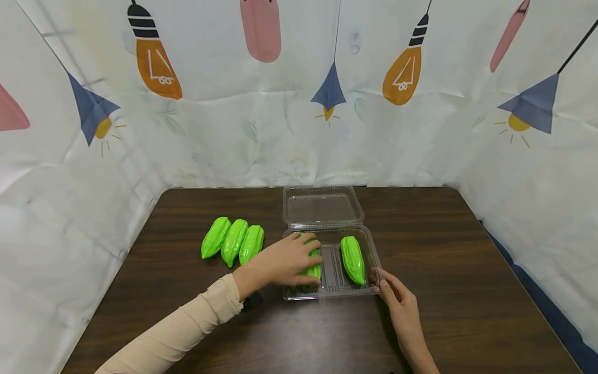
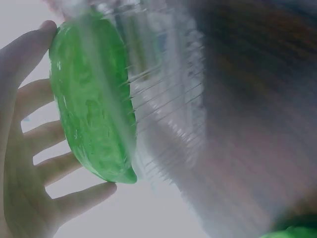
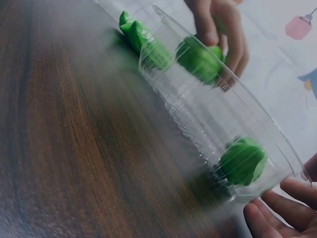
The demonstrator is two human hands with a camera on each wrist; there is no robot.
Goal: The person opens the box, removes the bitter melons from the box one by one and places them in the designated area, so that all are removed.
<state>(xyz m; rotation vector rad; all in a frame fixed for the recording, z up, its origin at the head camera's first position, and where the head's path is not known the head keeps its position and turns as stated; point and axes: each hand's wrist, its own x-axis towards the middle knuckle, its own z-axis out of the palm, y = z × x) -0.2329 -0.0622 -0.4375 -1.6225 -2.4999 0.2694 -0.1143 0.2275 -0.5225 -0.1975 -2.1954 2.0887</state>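
Observation:
A clear plastic clamshell box (image 1: 333, 265) lies on the table with its lid folded back, away from me. My left hand (image 1: 290, 259) holds a bright green, ridged toy fruit (image 2: 94, 99) inside the left part of the box, thumb and fingers spread around it. Another such fruit (image 1: 352, 259) lies lengthwise in the right part. At the box's near right corner, my right hand (image 1: 401, 304) pinches the rim between thumb and fingers. Left of the box, three more green fruits (image 1: 235, 242) lie side by side on the tabletop, the nearest one partly behind my left forearm.
The box's open lid (image 1: 322, 205) reaches close to the far edge of the dark wooden table (image 1: 434, 244). A white printed cloth (image 1: 224, 140) hangs behind the table and along both sides.

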